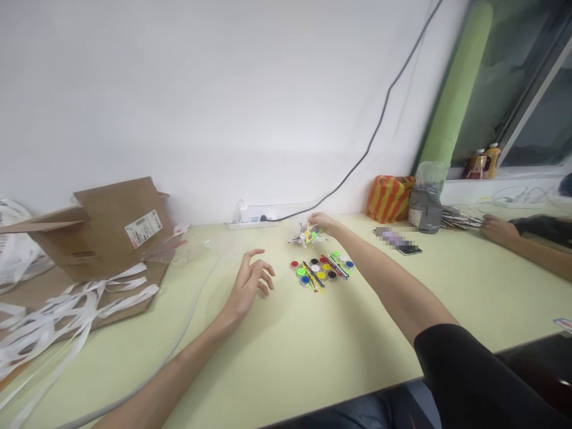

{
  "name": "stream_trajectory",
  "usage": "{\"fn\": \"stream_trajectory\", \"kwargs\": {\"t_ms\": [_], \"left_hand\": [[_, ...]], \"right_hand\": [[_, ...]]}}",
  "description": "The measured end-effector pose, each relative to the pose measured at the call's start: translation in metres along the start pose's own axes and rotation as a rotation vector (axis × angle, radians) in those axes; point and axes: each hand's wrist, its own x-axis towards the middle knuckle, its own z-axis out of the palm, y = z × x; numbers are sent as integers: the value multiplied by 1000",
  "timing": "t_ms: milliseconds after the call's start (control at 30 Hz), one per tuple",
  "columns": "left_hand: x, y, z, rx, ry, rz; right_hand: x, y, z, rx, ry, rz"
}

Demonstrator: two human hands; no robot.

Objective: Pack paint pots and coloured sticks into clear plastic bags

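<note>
Pile point(307, 239) looks light, stiff, prob. slick plastic, best pinched mid-length; R hand point(323, 221) at it, grip can't tell; L hand point(251, 281) empty w/ fingers loosely apart.

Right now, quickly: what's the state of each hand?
Left hand: open, fingers loosely bent, holding nothing.
Right hand: at the far cluster of colourful pieces; whether it grips one cannot be told.

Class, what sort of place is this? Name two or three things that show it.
Probably a shared indoor work area, perhaps a small workshop: small colourful pieces laid out in a cluster, an opened cardboard box, and another person's hand at the far right.
</note>
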Motion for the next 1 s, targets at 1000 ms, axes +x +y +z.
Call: {"fn": "stream_trajectory", "kwargs": {"t_ms": [1000], "left_hand": [[1, -2, 2, -15, 42, -22]], "right_hand": [[-22, 19, 31, -991, -167, -555]]}}
